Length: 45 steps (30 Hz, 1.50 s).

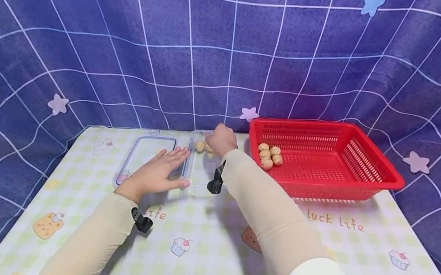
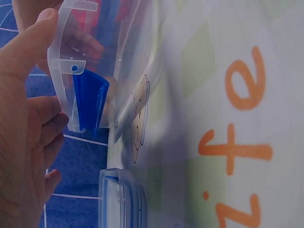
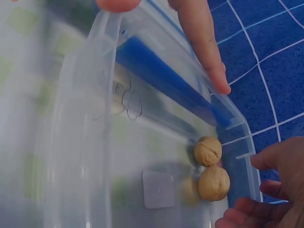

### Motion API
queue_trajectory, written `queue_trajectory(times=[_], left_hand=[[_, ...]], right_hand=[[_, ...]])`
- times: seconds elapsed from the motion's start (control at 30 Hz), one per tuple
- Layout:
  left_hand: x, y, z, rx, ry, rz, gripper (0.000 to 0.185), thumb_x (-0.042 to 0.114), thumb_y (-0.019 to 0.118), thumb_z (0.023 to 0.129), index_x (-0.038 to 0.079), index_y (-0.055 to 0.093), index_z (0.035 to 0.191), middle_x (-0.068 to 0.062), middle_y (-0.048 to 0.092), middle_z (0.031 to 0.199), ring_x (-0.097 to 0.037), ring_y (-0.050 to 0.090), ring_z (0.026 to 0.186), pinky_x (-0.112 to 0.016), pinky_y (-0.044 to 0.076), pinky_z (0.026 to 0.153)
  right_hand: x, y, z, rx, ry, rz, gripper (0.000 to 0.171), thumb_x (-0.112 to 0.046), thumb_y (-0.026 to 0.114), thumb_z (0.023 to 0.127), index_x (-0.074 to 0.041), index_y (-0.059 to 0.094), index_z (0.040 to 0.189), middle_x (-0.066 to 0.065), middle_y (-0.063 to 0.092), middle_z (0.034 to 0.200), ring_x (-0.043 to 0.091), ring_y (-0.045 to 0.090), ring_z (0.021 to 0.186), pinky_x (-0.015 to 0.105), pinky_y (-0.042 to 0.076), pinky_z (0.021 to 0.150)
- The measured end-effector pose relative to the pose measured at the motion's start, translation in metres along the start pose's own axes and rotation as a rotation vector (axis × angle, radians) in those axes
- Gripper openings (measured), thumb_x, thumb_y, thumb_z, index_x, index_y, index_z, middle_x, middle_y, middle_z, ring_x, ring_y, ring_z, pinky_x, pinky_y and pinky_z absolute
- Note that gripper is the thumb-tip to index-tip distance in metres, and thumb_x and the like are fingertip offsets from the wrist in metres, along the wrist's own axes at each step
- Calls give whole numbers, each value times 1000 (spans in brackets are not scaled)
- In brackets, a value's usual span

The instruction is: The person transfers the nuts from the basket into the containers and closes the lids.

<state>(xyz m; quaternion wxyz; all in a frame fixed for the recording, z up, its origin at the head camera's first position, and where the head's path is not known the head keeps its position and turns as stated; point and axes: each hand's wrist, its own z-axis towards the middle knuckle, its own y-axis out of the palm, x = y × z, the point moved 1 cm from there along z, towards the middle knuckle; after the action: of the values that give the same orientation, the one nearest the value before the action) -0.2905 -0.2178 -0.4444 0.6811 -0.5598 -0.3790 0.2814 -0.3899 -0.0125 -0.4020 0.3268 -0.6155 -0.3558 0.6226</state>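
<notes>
A clear plastic box (image 1: 198,176) with blue clasps stands on the table's far middle. My left hand (image 1: 177,167) lies flat against its left rim, fingers straight; in the left wrist view the thumb (image 2: 32,39) rests on the rim by a blue clasp (image 2: 89,102). My right hand (image 1: 220,139) hovers over the box's far end, fingers loosely curled and holding nothing. Two walnuts (image 3: 212,167) lie in the box's far corner, just beside the right fingers (image 3: 274,160). Several more walnuts (image 1: 269,156) sit in a red basket (image 1: 377,156) to the right.
The box's clear lid (image 1: 156,137) lies flat on the table to the left of my left hand, and its edge shows as the lid (image 2: 120,199) in the left wrist view. A blue grid-patterned cloth hangs behind the table. The table (image 1: 315,250) has a checked, cartoon-printed cover.
</notes>
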Motion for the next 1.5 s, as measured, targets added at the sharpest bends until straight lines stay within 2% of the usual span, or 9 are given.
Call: queue_trajectory(times=[0.3, 0.47, 0.63, 0.77, 0.9, 1.03, 1.23, 1.33, 1.5], left_hand=[[2, 1, 0, -4, -1, -7, 96, 68, 55, 93, 10, 20, 162, -11, 23, 167, -28, 16, 155, -53, 7, 125], [2, 2, 0, -8, -5, -4, 96, 67, 55, 93, 10, 20, 162, -10, 22, 167, -29, 17, 154, -53, 7, 125], [3, 3, 0, -13, -14, -10, 96, 67, 55, 93, 10, 19, 162, -9, 21, 167, -26, 14, 155, -52, 6, 125], [2, 4, 1, -10, -12, -19, 96, 66, 56, 93, 9, 20, 162, -9, 21, 167, -29, 16, 155, -53, 7, 125], [1, 4, 0, -3, -12, -22, 96, 64, 59, 93, 8, 21, 161, -9, 21, 167, -30, 16, 155, -54, 7, 125], [-1, 4, -1, 3, -10, -20, 95, 61, 61, 93, 7, 23, 161, -10, 22, 167, -29, 15, 155, -55, 7, 125], [0, 2, -1, 3, -3, -16, 97, 64, 59, 93, 7, 22, 161, -10, 21, 167, -30, 16, 155, -54, 7, 125], [1, 0, -1, 1, -1, -15, 97, 66, 57, 93, 6, 23, 161, -9, 21, 167, -31, 17, 154, -54, 7, 125], [1, -1, 1, -1, 8, -13, 97, 66, 56, 94, 4, 23, 160, -13, 23, 166, -32, 17, 154, -56, 8, 124]], right_hand=[[-1, 2, -3, 17, 31, 66, 42, -35, 70, 91, -2, 67, 117, 18, 72, 115, 33, 68, 107, 41, 56, 92], [-1, -1, 2, 28, 26, 98, 34, -34, 70, 89, -6, 70, 108, 12, 74, 108, 30, 69, 103, 41, 57, 88], [0, -21, 6, 59, -60, 122, 24, -33, 69, 90, -10, 70, 100, 7, 74, 104, 28, 69, 102, 41, 55, 88], [6, -48, 9, 73, -135, 173, 27, -32, 70, 92, -9, 66, 105, 8, 71, 106, 26, 65, 100, 39, 52, 91], [17, -76, 10, 83, -159, 218, 28, -30, 69, 92, -7, 65, 107, 9, 69, 104, 23, 65, 91, 35, 52, 87], [31, -98, 9, 73, -169, 260, 26, -30, 69, 93, -8, 63, 106, 10, 71, 96, 21, 68, 78, 32, 55, 74], [60, -122, 9, 62, -190, 325, 23, -26, 70, 93, -7, 63, 104, 9, 70, 92, 18, 65, 74, 24, 51, 63], [78, -131, 10, 59, -175, 362, 21, -22, 69, 93, -5, 63, 104, 14, 68, 91, 20, 63, 73, 23, 50, 57], [108, -137, 11, 23, -139, 407, 24, -16, 69, 92, 0, 62, 108, 15, 67, 90, 20, 61, 75, 25, 53, 61]])
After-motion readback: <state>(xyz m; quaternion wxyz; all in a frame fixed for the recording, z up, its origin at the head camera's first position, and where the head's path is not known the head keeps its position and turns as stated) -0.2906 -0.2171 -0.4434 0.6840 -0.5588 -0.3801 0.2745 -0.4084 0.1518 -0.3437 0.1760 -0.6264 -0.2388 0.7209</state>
